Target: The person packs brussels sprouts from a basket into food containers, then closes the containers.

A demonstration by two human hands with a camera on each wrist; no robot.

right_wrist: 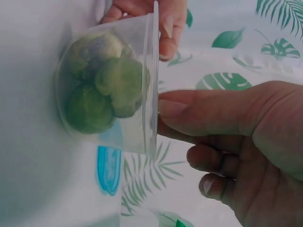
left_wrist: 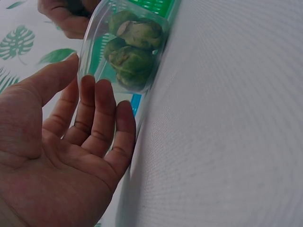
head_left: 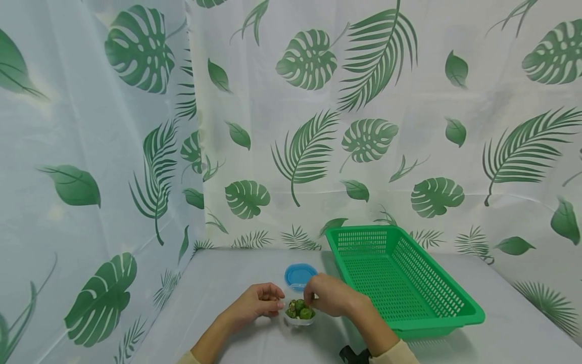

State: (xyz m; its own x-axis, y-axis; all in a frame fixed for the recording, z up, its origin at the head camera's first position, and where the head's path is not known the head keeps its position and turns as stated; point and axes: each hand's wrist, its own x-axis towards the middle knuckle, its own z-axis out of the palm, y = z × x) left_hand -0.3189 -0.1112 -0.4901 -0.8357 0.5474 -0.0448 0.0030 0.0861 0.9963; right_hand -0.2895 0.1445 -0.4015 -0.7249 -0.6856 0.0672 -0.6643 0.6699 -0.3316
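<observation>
My left hand (head_left: 256, 305) and right hand (head_left: 328, 294) sit either side of the clear cup (head_left: 299, 314) of sprouts (head_left: 301, 309) on the table (head_left: 218, 283), fingertips on its rim, not clamped. The thin cup could tip or squash if I pinch unevenly, and the sprouts could roll toward the blue lid (head_left: 299, 276) or the green basket (head_left: 454, 308).

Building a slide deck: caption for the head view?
Both hands flank a clear cup of green sprouts, beside a green basket.
</observation>
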